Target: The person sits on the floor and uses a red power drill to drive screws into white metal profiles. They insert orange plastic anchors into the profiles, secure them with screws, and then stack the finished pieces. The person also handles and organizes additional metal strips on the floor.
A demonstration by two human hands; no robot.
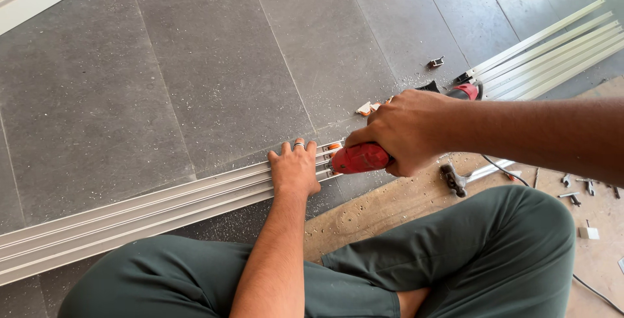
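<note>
A long aluminium track profile [149, 211] lies across the grey floor tiles [195, 64], in front of the seated person's crossed legs [455, 266]. The left hand [294, 170] presses flat on the profile near its end, fingers spread, a ring on one. Just beyond that end, the right hand [406, 129] grips a red power tool [361, 158], its nose touching the profile. More aluminium profiles [552, 55] lie well beyond.

- You sit on a grey tiled floor [195, 64], dusty with small chips.
- A long aluminium track [143, 211] lies on it before you.
- More aluminium profiles [552, 55] lie at your far right.
- A brown board [390, 204] lies under your knee, with small screws [578, 188] on it.
</note>
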